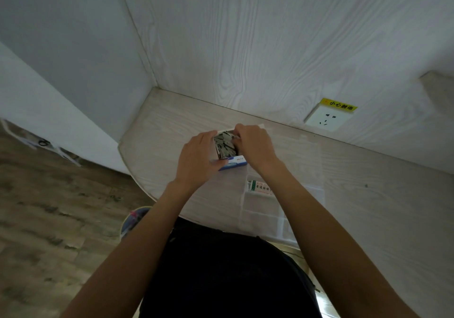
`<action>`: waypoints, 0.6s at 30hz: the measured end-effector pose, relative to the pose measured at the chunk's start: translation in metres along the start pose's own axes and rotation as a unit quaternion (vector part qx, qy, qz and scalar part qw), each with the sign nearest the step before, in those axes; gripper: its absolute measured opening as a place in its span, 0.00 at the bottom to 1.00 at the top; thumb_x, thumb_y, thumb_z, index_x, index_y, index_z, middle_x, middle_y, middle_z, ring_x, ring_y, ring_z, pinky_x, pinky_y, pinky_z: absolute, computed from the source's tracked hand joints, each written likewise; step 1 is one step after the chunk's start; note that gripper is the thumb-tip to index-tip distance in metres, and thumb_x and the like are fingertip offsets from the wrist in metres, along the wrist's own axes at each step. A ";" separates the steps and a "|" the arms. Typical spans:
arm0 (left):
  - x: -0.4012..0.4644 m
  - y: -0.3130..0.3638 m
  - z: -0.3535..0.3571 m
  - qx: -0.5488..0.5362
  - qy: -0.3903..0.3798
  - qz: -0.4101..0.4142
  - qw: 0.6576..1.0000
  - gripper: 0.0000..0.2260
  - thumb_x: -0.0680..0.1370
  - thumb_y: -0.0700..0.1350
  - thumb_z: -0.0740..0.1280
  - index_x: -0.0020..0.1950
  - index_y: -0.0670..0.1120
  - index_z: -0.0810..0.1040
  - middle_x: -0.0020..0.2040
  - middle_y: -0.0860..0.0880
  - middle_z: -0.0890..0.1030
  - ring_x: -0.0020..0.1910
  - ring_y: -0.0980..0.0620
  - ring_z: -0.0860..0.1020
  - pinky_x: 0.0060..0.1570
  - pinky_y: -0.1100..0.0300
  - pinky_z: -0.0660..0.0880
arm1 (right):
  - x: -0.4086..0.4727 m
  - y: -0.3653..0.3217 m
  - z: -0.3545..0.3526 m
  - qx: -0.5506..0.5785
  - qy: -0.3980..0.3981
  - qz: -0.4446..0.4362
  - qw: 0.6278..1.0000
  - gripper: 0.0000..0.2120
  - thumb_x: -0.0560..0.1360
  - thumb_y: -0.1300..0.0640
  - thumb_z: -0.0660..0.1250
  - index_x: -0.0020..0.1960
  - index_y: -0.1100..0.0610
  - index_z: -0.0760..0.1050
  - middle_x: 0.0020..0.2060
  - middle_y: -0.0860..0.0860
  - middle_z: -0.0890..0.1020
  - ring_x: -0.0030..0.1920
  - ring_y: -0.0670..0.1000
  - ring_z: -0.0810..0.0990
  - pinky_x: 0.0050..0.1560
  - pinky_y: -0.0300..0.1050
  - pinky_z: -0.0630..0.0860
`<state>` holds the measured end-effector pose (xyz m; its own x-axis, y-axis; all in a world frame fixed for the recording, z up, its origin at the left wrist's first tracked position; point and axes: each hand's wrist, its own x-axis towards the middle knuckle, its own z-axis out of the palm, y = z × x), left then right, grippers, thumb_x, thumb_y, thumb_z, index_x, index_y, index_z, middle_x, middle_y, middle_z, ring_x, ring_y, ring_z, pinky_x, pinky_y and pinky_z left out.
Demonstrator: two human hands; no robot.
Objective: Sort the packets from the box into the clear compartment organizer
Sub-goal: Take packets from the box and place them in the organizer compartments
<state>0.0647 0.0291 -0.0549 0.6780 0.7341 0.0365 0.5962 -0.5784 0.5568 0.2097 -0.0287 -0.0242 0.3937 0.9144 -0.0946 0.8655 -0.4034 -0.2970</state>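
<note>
Head view: at the middle of the frame a white and blue box (pixel 232 164) stands on the pale wood-grain counter (pixel 356 170), its top open toward the camera. Inside it sits a tight bundle of silvery packets (pixel 224 146) with dark print, stood on end so that their long axis runs up out of the box, tilted a little toward the upper left of the frame. The left hand (pixel 196 159) wraps the box's left side, its thumb curled across the blue front face, so that grip is clamped on the box. The right hand (pixel 254 146) comes in from the right with its fingers bent over the far rim and pinched onto the top edges of the packets; that grip is closed on the bundle.

Just below and to the right of the box, in the lower middle of the frame, lies the clear compartment organizer (pixel 282 209), flat on the counter and partly crossed by the right forearm. Its upper compartment holds one flat packet with a green-and-white label (pixel 259 186), lying lengthwise left to right. What the other compartments hold is too faint to tell.

On the wall at the right of the frame is a white wall socket (pixel 328 118) with a yellow sticker above it.
</note>
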 end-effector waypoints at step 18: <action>-0.002 0.003 0.002 0.025 0.012 -0.002 1.000 0.33 0.69 0.53 0.74 0.69 0.45 0.67 0.66 0.48 0.73 0.63 0.47 0.70 0.60 0.56 0.65 | -0.018 -0.002 -0.006 0.061 0.073 0.041 0.995 0.15 0.78 0.47 0.61 0.58 0.57 0.72 0.47 0.54 0.81 0.46 0.56 0.79 0.44 0.48 0.72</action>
<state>0.0666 0.0250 -0.0549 0.6652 0.7447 0.0544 0.6206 -0.5920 0.5141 0.2024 -0.0448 -0.0161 0.5109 0.8596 0.0136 0.7876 -0.4616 -0.4082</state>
